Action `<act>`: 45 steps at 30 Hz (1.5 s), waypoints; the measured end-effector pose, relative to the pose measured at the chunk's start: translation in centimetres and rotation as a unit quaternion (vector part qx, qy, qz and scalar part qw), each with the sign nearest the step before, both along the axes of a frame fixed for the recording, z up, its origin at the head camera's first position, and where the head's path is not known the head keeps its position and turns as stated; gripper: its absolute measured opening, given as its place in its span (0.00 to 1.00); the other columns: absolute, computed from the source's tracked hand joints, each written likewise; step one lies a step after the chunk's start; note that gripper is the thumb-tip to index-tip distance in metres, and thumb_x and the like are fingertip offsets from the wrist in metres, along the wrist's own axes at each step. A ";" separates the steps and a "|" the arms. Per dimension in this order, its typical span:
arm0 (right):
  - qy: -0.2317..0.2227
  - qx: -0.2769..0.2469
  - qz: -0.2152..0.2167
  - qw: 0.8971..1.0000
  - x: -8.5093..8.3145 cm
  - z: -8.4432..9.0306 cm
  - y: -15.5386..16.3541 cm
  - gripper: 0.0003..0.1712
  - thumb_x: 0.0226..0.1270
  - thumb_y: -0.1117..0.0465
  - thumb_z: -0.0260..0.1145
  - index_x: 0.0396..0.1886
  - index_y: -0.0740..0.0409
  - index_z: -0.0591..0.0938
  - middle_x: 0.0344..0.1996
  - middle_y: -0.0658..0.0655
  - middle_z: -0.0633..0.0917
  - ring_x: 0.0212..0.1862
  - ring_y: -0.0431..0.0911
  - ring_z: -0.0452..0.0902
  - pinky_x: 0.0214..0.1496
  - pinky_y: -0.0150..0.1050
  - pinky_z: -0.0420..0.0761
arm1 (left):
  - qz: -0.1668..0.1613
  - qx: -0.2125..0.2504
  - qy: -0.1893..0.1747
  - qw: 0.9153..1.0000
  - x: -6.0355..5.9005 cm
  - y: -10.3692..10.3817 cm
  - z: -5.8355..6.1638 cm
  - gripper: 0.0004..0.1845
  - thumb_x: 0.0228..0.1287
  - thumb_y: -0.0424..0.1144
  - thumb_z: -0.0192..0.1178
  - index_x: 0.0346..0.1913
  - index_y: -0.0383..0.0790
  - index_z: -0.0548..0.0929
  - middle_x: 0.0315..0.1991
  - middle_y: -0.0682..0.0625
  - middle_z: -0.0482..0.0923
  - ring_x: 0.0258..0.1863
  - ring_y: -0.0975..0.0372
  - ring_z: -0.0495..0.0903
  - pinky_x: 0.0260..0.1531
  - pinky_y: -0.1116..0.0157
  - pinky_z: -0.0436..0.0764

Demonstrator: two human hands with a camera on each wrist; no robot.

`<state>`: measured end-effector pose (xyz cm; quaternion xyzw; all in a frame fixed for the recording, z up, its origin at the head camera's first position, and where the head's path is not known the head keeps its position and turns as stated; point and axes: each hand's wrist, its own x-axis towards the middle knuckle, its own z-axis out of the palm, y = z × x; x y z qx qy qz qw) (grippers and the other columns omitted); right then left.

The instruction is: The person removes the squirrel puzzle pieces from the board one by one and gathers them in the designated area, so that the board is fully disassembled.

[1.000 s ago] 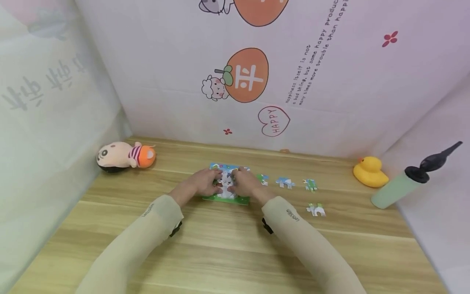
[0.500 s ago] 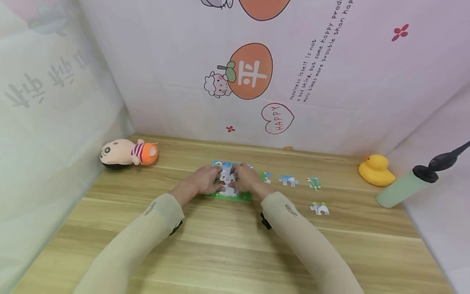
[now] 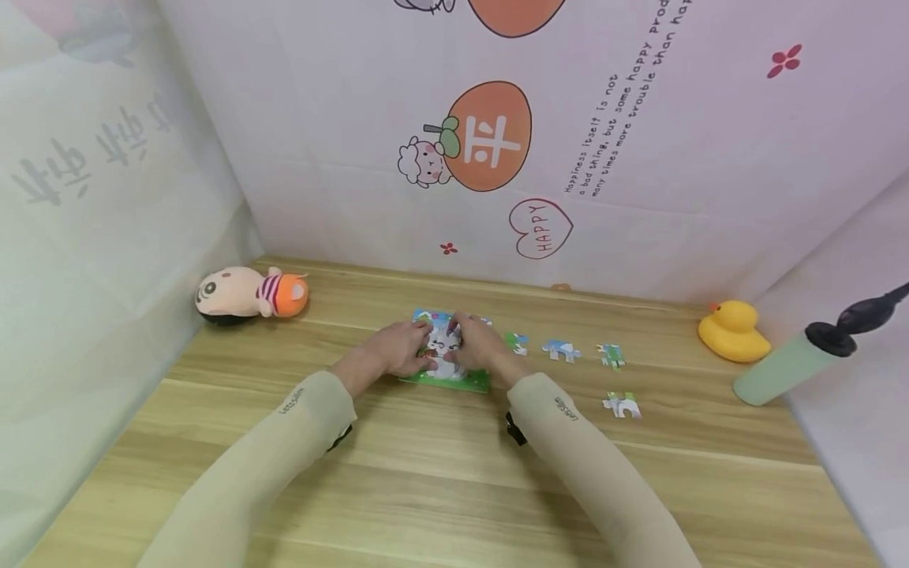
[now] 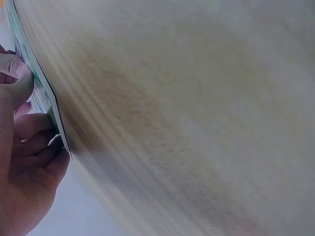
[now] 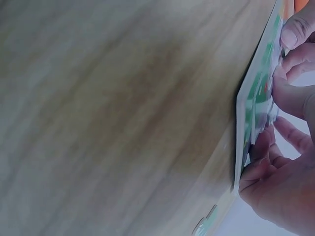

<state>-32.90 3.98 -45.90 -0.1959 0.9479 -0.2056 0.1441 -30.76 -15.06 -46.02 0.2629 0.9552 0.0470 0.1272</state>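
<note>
A jigsaw puzzle [image 3: 446, 380] with a grey-and-white cartoon animal on a green and blue ground lies in its flat board on the table. At its left side my left hand [image 3: 403, 349] bends its fingers over the picture, the thumb nearer me. Opposite it, my right hand [image 3: 479, 347] grips at the picture's right side with bent fingers and thumb. The left wrist view has the left hand [image 4: 32, 172] touching the board's edge. In the right wrist view the right hand's fingers [image 5: 256, 172] curl at the board's corner. Exact contact on single pieces is partly hidden.
Several loose jigsaw pieces lie to the right, among them a blue piece [image 3: 561, 351], a green piece [image 3: 612, 355] and a white piece [image 3: 622, 405]. A yellow rubber duck [image 3: 734, 333] and a pale green bottle [image 3: 788, 368] stand far right. A plush doll [image 3: 245, 293] lies back left.
The head view has shifted slightly, so the scene sits a little further right. Both hands stay on the jigsaw puzzle, with only small finger movements.
</note>
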 end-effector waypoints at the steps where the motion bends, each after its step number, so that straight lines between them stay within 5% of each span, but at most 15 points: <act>1: -0.002 -0.006 0.001 1.000 0.0 0.0 0.0 0.28 0.68 0.54 0.74 0.63 0.54 0.75 0.53 0.61 0.83 0.52 0.52 0.80 0.60 0.50 0.84 | -0.001 -0.001 0.001 1.000 0.0 0.0 0.0 0.32 0.77 0.58 0.57 0.62 0.29 0.82 0.79 0.34 0.63 0.79 0.41 0.65 0.79 0.49 0.69; 15: -0.004 -0.049 0.018 0.999 -0.5 -0.1 0.4 0.27 0.69 0.58 0.73 0.64 0.56 0.76 0.56 0.62 0.84 0.58 0.54 0.81 0.65 0.50 0.83 | 0.009 0.000 -0.005 1.000 0.1 0.2 0.4 0.36 0.75 0.58 0.59 0.69 0.29 0.77 0.78 0.36 0.66 0.77 0.42 0.69 0.79 0.49 0.70; 20: -0.003 -0.090 0.023 0.996 -0.5 0.0 0.5 0.20 0.73 0.61 0.69 0.60 0.56 0.75 0.47 0.61 0.86 0.47 0.51 0.82 0.51 0.44 0.85 | 0.010 -0.001 -0.008 1.000 0.1 0.2 0.3 0.36 0.75 0.58 0.59 0.69 0.29 0.77 0.79 0.35 0.64 0.78 0.41 0.67 0.79 0.48 0.69; 24: -0.006 -0.135 0.023 0.991 -0.2 0.3 0.9 0.16 0.76 0.64 0.64 0.60 0.59 0.75 0.39 0.60 0.84 0.37 0.47 0.77 0.39 0.35 0.78 | 0.005 0.007 0.002 1.000 0.2 0.1 0.3 0.32 0.74 0.58 0.60 0.62 0.29 0.82 0.77 0.35 0.68 0.75 0.41 0.70 0.77 0.49 0.72; 29: -0.013 -0.174 0.016 0.984 0.2 1.6 1.6 0.15 0.79 0.64 0.61 0.61 0.62 0.75 0.39 0.60 0.83 0.38 0.46 0.76 0.39 0.33 0.76 | 0.002 0.011 0.010 1.000 0.1 0.1 0.2 0.33 0.74 0.57 0.61 0.62 0.29 0.82 0.75 0.35 0.70 0.74 0.42 0.73 0.76 0.49 0.73; 38: 0.026 -0.223 -0.003 0.974 0.3 4.8 7.3 0.12 0.77 0.69 0.59 0.57 0.66 0.75 0.36 0.63 0.81 0.36 0.47 0.76 0.38 0.34 0.76 | 0.009 -0.008 -0.013 1.000 -0.1 0.8 0.6 0.39 0.76 0.59 0.56 0.73 0.29 0.72 0.81 0.35 0.60 0.81 0.42 0.62 0.82 0.47 0.64; 45: 0.031 -0.197 -0.016 0.980 1.4 5.5 11.6 0.13 0.78 0.68 0.57 0.57 0.67 0.76 0.35 0.63 0.82 0.34 0.45 0.74 0.35 0.34 0.75 | 0.021 -0.002 -0.021 1.000 0.4 0.6 0.5 0.42 0.76 0.59 0.57 0.77 0.28 0.64 0.81 0.34 0.58 0.82 0.40 0.59 0.83 0.46 0.61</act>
